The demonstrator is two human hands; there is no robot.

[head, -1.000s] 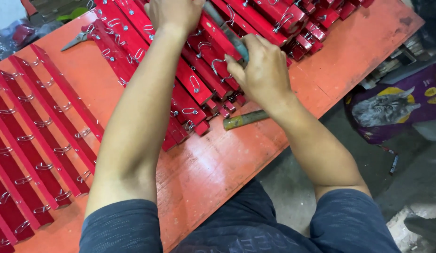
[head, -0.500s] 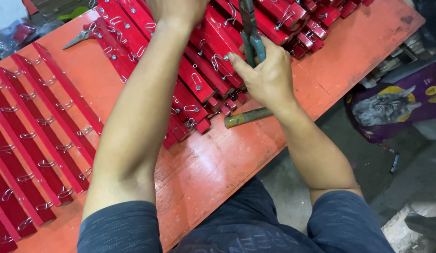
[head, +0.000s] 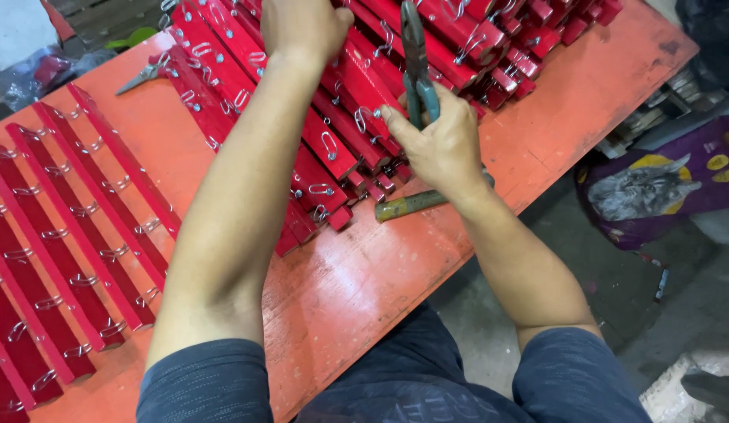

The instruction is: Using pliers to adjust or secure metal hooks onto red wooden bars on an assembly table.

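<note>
- Since half a second ago, the right hand [head: 443, 145] has shifted a little farther up the pile of red bars [head: 357, 117], and the pliers [head: 415, 59] now stand more upright, tips pointing to the far side.
- Head view, right side: the right hand is closed around the blue-green handles of the pliers, fingers wrapped tight and the thumb stretched left towards a small metal hook on one bar. The pliers' dark metal head rises from the top of the fist, beyond the knuckles, over the far part of the pile; whether its tips pinch anything cannot be told.
- Head view, far middle: the left hand [head: 302, 27] rests curled on top of the same pile, at the far edge of the picture, pressing on the bars. Whether it grips a bar or only leans on it cannot be told, as the fingers are hidden under the hand.
- Just near the right wrist lies a dull yellowish metal rod [head: 411, 205] on the orange table [head: 364, 274], touching the near ends of the stacked bars.
- Left side: more red bars with wire hooks [head: 67, 235] lie side by side in a flat row, well apart from both hands.
- Far left: a second pair of pliers [head: 145, 76] lies on the table beside the pile.
- Right, below the table: a purple bag with a cat picture [head: 654, 188] sits on the floor.
</note>
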